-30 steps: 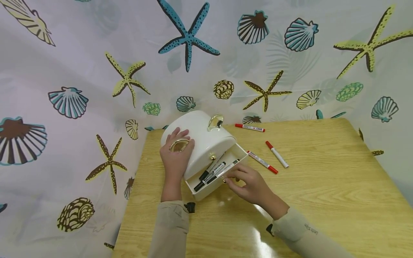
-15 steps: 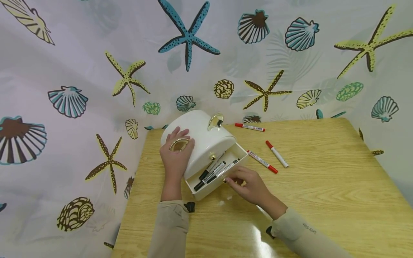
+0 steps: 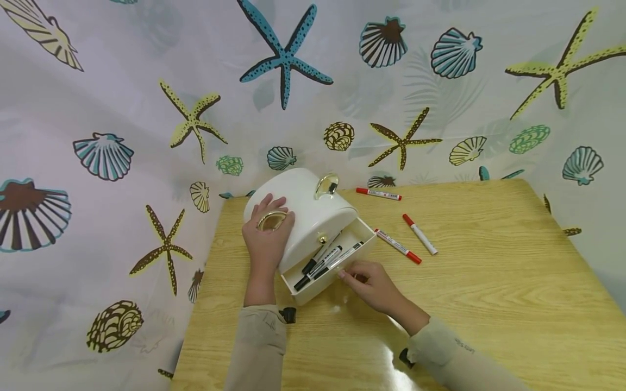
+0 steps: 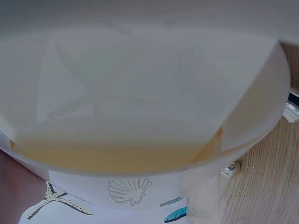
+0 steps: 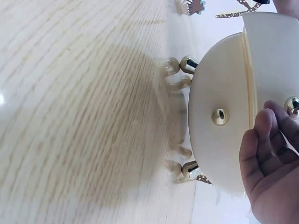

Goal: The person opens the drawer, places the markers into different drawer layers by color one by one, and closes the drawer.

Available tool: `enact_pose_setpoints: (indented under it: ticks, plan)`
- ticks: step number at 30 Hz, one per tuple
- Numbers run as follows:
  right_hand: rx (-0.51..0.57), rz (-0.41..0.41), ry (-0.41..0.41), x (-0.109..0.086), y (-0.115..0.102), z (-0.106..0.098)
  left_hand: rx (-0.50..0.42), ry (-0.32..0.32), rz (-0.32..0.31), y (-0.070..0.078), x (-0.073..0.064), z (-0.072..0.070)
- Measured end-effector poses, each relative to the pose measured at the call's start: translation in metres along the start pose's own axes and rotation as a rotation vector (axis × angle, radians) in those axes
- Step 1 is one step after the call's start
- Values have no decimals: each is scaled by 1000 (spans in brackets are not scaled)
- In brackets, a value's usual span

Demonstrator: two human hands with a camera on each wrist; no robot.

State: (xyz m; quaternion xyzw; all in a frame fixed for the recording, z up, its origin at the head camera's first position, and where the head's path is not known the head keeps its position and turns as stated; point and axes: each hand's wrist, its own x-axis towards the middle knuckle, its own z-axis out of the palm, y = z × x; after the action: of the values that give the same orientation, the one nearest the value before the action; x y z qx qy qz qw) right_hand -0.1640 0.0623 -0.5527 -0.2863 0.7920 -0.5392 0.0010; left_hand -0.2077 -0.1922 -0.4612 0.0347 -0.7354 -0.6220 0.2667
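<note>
A white, rounded box (image 3: 298,201) with gold trim stands on the wooden table in the head view. My left hand (image 3: 266,233) lies over its left side with spread fingers, beside an oval gold piece (image 3: 272,220). The box's drawer (image 3: 320,288) is pulled out and holds several black-capped markers (image 3: 320,266). At the drawer front, my right hand (image 3: 369,282) pinches the small gold knob, its other fingers curled. The right wrist view shows that drawer knob (image 5: 292,107) by the fingers, above a second knob (image 5: 220,116) on a lower front.
Three red-capped markers lie right of the box: one at the back (image 3: 379,194), one by the drawer (image 3: 398,246), one farther right (image 3: 420,233). A seashell-patterned curtain (image 3: 313,119) hangs behind the table (image 3: 489,271). Gold feet (image 5: 190,169) hold up the box.
My right hand has shifted slightly left and down at the drawer knob, its index finger curling in more. The drawer, box, markers and left hand look unmoved.
</note>
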Motion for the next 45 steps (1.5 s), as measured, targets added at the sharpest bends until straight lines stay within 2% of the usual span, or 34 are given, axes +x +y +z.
enact_pose_setpoints:
  ticks: [3, 10, 15, 32, 36, 40, 45]
  plan:
    - [58, 53, -29, -1, 0, 3, 0, -2, 1, 1, 0, 0]
    - [205, 237, -103, -2, -2, 7, 8, 6, 10, 0, -1, 0]
    - [293, 300, -122, 1, -5, 7, 7, 10, 16, 0, -1, 0]
    - [359, 309, -149, 9, -5, 9, 53, 13, -28, -1, -1, 2]
    - [338, 307, -156, 12, -6, 9, 41, 13, -21, 0, -1, 1]
    - [303, 294, -167, 16, -3, 11, 6, 20, 12, 3, -2, 1]
    - [287, 295, -183, 22, 2, 10, -12, 26, -5, 5, -2, 2]
